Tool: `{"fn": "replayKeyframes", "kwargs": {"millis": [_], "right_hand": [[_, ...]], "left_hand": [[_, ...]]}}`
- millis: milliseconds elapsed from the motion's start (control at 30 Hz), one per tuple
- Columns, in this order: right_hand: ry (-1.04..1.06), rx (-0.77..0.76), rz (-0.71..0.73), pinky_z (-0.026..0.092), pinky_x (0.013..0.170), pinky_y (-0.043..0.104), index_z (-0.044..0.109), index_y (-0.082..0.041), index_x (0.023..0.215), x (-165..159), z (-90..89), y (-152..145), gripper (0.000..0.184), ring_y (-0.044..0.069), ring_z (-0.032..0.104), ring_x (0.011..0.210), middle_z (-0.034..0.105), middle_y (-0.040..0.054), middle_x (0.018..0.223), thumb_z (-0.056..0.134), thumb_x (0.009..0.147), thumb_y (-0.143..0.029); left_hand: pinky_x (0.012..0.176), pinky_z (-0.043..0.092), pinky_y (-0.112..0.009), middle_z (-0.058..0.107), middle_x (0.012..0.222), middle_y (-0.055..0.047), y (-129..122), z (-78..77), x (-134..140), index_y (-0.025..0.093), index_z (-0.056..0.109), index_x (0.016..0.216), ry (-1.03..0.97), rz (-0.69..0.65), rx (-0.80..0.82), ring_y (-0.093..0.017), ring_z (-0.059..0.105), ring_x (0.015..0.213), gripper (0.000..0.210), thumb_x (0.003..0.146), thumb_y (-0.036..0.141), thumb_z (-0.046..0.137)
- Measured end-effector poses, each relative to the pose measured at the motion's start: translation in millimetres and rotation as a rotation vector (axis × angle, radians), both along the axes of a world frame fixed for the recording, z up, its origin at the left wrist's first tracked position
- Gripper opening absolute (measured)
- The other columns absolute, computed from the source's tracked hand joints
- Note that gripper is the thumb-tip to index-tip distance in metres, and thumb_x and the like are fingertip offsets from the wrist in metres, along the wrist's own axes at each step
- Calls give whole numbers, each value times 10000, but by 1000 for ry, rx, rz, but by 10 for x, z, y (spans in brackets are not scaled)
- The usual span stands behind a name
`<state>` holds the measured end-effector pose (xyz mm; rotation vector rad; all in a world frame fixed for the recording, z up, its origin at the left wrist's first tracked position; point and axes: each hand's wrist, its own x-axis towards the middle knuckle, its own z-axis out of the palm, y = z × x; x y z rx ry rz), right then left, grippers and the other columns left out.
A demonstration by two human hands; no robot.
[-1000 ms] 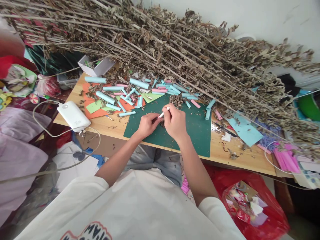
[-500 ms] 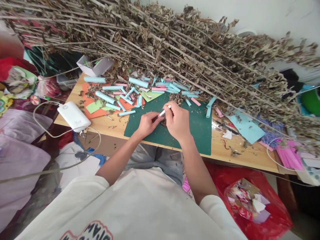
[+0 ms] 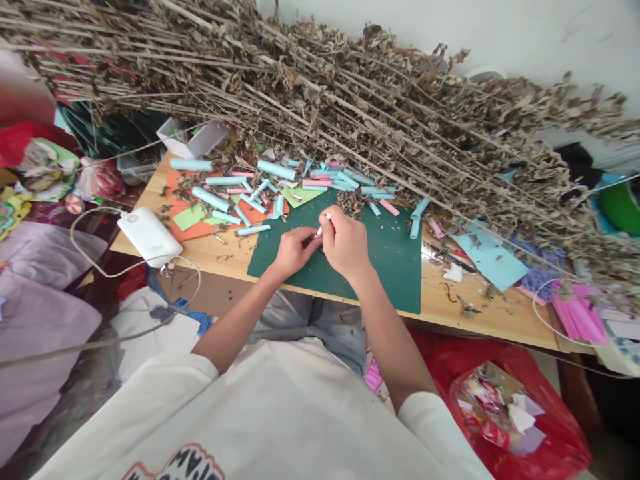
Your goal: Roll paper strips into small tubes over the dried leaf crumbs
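My right hand [image 3: 346,245] is closed around a slim white stick [image 3: 319,231], which slants down toward the fingertips of my left hand [image 3: 294,252]. Those left fingers are pinched together at the stick's lower end. Whatever they grip there is small and mostly hidden. Both hands are over a green cutting mat [image 3: 390,267] scattered with leaf crumbs. Just behind them lies a heap of crushed dry leaves [image 3: 350,201]. Rolled blue paper tubes [image 3: 277,169] and pink paper tubes [image 3: 389,207] are strewn along the mat's far side.
Long dried leafy stalks [image 3: 320,100] lie across the back. A white power bank [image 3: 150,237] with a cable sits at the table's left edge. Orange paper [image 3: 187,233] lies left of the mat, blue paper [image 3: 493,253] to the right. A red bag [image 3: 560,413] of scraps stands below.
My right hand has shifted slightly left, closer to my left hand, and less of the white stick shows. My left hand stays in nearly the same place.
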<state>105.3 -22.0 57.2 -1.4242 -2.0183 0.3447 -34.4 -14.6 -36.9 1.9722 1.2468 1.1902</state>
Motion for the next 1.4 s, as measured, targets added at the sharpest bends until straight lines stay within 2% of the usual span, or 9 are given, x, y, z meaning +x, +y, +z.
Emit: {"fn": "replayKeyframes", "kwargs": {"millis": [100,200,333,533,667,833,1100,1233,1400], "right_hand": [[122,84,-61,370,602,240,599,-210,857,98,104,-77,286,116,535,568,599,-12,653,395,997,-354],[292,255,-299,398,601,247,609,-208,852,315,221,-190,315,108,494,524,547,-27,610,402,997,-396],[197,340,-463,428,604,273,632,-206,820,608,80,-328,290,131,528,561,596,5,657,451,976,-371],[-173,389,-382,475,689,295,685,-191,948,778,-607,-539,161,191,624,733,701,79,798,531,922,-231],[-263,301,-324,479,740,310,680,-192,1032,832,-859,-638,183,210,628,827,708,88,875,547,915,-238],[-241,204,-203,479,793,342,691,-196,1005,825,-853,-609,214,231,597,899,676,101,936,616,883,-356],[-246,35,-30,455,813,369,671,-222,1157,378,-655,-193,266,250,554,940,662,104,957,496,960,-259],[-286,-53,-8,452,781,374,711,-205,1041,319,-682,-83,208,259,557,920,662,112,928,537,935,-246],[-12,-52,-121,472,800,344,702,-191,906,368,-729,-150,199,215,603,861,685,82,886,508,938,-225]], "left_hand": [[631,447,-237,700,753,-41,-5,7,12,150,723,887,-7,16,12,-129,596,643,228,909,350,616],[653,461,-237,725,797,-50,-8,14,29,154,717,868,-13,31,11,-132,625,673,227,905,362,633],[667,468,-243,738,841,-56,-5,-1,36,162,714,894,12,47,-10,-145,647,722,229,907,376,632],[639,459,-235,729,831,-47,-10,-21,38,165,705,900,3,52,-18,-126,615,668,209,905,359,630],[629,454,-226,718,811,-35,-21,-9,44,165,700,888,-3,64,-25,-109,586,626,184,901,333,625],[630,456,-222,710,803,-32,-23,-9,47,165,700,894,-2,59,-34,-109,587,633,171,897,315,618],[677,476,-235,715,832,-35,-12,-38,33,166,703,925,6,62,-29,-119,604,675,180,900,322,617],[673,480,-237,718,841,-42,-13,-35,33,164,705,938,12,55,-35,-123,606,678,186,903,324,618],[692,489,-245,727,865,-57,-15,-31,39,162,709,950,-2,51,-30,-137,635,722,189,905,324,624]]}}
